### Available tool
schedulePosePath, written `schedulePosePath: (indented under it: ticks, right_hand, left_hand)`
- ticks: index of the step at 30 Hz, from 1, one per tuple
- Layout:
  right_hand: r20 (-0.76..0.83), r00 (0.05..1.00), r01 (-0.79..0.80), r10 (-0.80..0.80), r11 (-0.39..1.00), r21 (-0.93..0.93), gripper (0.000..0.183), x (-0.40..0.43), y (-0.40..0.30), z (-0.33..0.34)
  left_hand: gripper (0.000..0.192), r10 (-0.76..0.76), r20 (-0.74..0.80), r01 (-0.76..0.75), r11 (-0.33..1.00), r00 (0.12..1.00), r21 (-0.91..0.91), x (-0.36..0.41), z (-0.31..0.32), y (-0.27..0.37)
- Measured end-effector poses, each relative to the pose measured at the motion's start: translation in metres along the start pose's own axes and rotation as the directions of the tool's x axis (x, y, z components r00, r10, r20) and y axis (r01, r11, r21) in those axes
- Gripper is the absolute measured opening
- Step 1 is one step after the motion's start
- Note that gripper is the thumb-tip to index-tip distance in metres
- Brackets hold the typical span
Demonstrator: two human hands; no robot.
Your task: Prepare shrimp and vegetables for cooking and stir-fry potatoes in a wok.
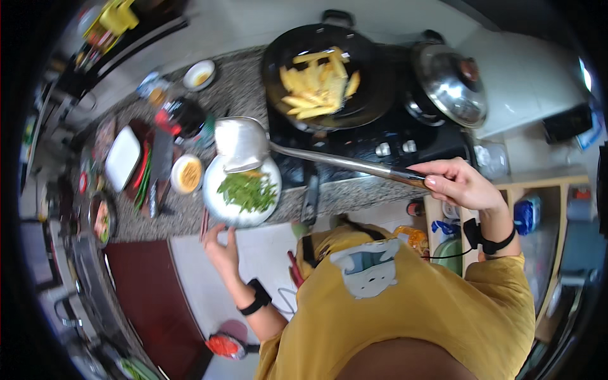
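Observation:
My right hand (456, 185) grips the dark handle end of a metal spatula (242, 145), whose broad blade hangs over the far side of a white plate (211, 199). Green leafy herbs (249, 191) lie on that plate, with a bit of yellow food partly under the blade. My left hand (223, 249) is at the plate's near edge, thumb and fingers apart; whether it touches the rim is unclear. Beside it, a pair of chopsticks (204, 223) lies at the counter edge. Yellow food strips (316, 85) lie in a black wok (373, 95) on the stove.
A lidded pot (446, 83) stands right of the wok. Left of the plate are a small bowl of minced food (186, 174), a cleaver (160, 156), red and green chillies (143, 175), a white dish (123, 159) and a bottle of dark liquid (185, 116). A black handle (311, 194) juts past the counter edge.

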State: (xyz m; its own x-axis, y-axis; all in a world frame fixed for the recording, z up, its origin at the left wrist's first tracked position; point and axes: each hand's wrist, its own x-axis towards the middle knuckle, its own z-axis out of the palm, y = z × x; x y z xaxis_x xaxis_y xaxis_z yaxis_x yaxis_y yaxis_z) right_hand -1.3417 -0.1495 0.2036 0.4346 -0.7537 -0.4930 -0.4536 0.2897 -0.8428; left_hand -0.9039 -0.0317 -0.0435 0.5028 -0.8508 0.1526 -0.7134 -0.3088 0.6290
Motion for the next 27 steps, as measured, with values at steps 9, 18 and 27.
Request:
schedulePosePath:
  ticks: [9, 18, 27]
  right_hand:
    - [-0.459, 0.787, 0.126, -0.413, 0.835, -0.535, 0.041, -0.007, 0.017, -0.048]
    - [-0.343, 0.609, 0.037, -0.715, 0.458, -0.888, 0.043, 0.088, 0.063, -0.056]
    - [-0.296, 0.74, 0.037, -0.604, 0.476, -0.878, 0.042, -0.002, 0.012, -0.049]
  left_hand:
    - [0.021, -0.072, 0.459, 0.315, 0.82, 0.885, -0.478, -0.025, 0.017, 0.064]
    - [0.054, 0.075, 0.819, 0.744, 0.379, 0.568, -0.551, -0.018, 0.054, 0.158]
    - [0.048, 0.095, 0.82, 0.732, 0.401, 0.564, -0.55, -0.015, 0.061, 0.158]
